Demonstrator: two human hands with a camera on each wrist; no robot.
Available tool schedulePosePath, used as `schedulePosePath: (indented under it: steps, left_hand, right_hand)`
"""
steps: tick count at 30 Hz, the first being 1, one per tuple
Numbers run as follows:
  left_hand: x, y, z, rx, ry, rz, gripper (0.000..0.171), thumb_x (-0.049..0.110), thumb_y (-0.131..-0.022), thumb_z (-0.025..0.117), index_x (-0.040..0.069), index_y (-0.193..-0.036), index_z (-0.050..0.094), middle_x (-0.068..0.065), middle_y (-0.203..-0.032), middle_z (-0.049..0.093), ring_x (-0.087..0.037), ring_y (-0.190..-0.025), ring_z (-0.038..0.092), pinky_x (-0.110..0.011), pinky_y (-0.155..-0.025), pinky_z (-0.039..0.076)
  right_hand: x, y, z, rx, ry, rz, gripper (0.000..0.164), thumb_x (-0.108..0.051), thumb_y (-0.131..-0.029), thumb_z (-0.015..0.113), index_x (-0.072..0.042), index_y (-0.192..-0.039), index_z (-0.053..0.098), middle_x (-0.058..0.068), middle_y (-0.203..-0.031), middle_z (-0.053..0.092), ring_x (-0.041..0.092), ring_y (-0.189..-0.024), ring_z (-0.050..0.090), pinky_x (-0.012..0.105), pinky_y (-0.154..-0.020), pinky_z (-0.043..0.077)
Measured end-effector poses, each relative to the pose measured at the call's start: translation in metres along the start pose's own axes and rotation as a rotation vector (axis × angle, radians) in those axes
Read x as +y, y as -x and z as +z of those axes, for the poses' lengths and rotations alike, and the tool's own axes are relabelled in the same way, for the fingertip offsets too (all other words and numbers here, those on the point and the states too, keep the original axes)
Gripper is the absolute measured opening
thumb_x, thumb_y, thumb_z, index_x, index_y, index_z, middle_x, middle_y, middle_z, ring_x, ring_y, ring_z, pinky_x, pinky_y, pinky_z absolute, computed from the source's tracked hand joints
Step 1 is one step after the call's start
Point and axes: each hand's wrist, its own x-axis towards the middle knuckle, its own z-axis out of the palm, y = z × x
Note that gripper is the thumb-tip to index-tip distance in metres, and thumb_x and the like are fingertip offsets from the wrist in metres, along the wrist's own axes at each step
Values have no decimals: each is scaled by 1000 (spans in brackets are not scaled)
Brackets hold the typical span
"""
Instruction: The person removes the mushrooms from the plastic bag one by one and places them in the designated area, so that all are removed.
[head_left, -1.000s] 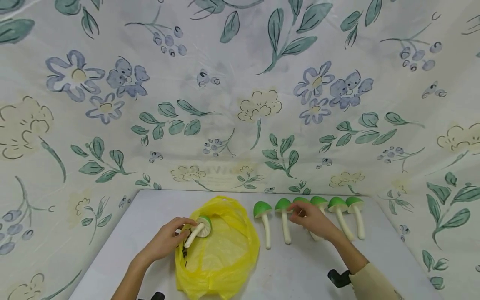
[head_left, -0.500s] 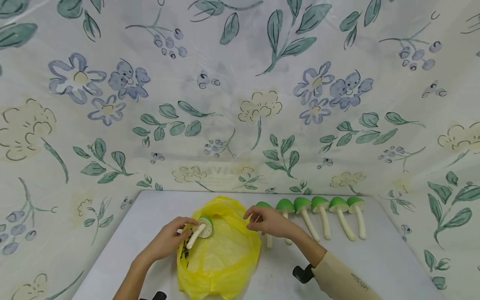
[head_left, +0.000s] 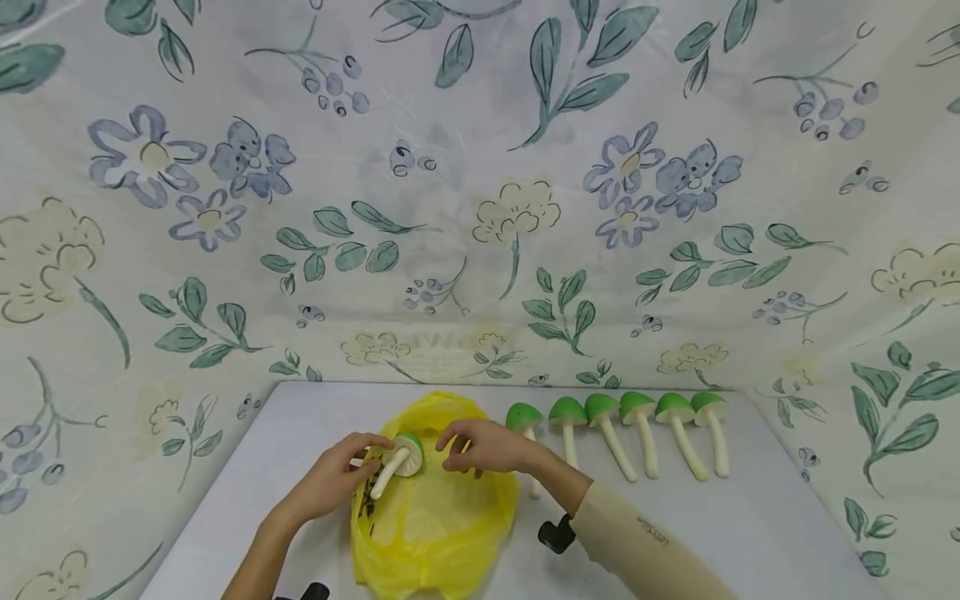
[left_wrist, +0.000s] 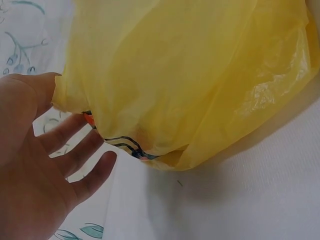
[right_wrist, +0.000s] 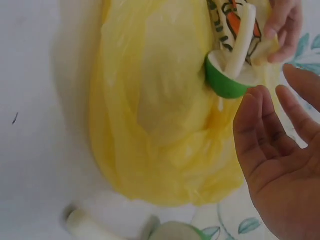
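A yellow plastic bag [head_left: 423, 562] stands with its mouth spread wide. My left hand [head_left: 333, 482] pinches the bag's left rim; in the left wrist view, the thumb and fingers [left_wrist: 92, 182] show the yellow film between thumb and forefinger, with the other fingers spread. Inside the bag, beside the left fingertips, lies a toy mushroom [head_left: 392, 472] with a green cap and a pale stem. My right hand [head_left: 491, 447] hovers over the bag's opening near that mushroom's cap, fingers loosely bent and holding nothing. Apart from it, the same mushroom [right_wrist: 226, 82] shows in the right wrist view.
Several more green-capped mushrooms [head_left: 641, 433] lie in a row to the right of the bag on the white table [head_left: 600, 533]. A floral cloth [head_left: 480, 250] hangs behind the table and along its sides.
My right hand has travelled left from the row of mushrooms to above the bag, empty throughout. The left hand keeps its hold on the rim, and the mushroom in the bag stays put.
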Motion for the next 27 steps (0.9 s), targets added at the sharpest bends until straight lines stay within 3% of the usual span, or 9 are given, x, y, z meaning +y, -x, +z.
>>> schedulePosePath:
  steps: [8,13,17,21,27]
  left_hand:
    - [1,2,-2,0,13,12,26,8,-101,60,16,-125,65,-8,-128,61,-33,-121,57,-49,-94,52]
    - [-2,1,1,1,7,-5,27,9,-100,61,18,-125,64,-7,-129,60,-34,-122,56,-50,-96,51]
    - [-2,0,1,-4,9,-9,27,8,-100,60,18,-126,64,-8,-129,60,-35,-122,57,-51,-96,51]
    - [-1,0,0,-8,8,-8,28,9,-101,60,17,-127,63,-8,-129,60,-35,-123,56,-51,-96,51]
    - [0,2,0,-6,6,-7,28,9,-100,61,17,-127,63,-8,-128,61,-35,-121,57,-50,-95,51]
  right_hand:
    - [-13,-21,17,-55,32,-8,32,-19,-97,67,-10,-128,63,-2,-96,69,29,-85,69,30,-65,57]
    - [-16,-26,25,-147,-39,8,37,-19,-98,66,-11,-133,60,0,-100,70,29,-87,68,33,-67,58]
    - [-14,-27,31,-235,-110,25,44,-18,-99,64,-15,-142,54,7,-117,69,24,-92,69,35,-69,59]
    - [-12,-29,35,-325,-146,41,53,-19,-102,61,-22,-152,45,11,-143,57,18,-101,68,35,-75,59]
    - [-13,-26,41,-418,-121,62,56,-23,-104,56,-27,-156,37,-2,-157,43,11,-114,63,35,-78,58]
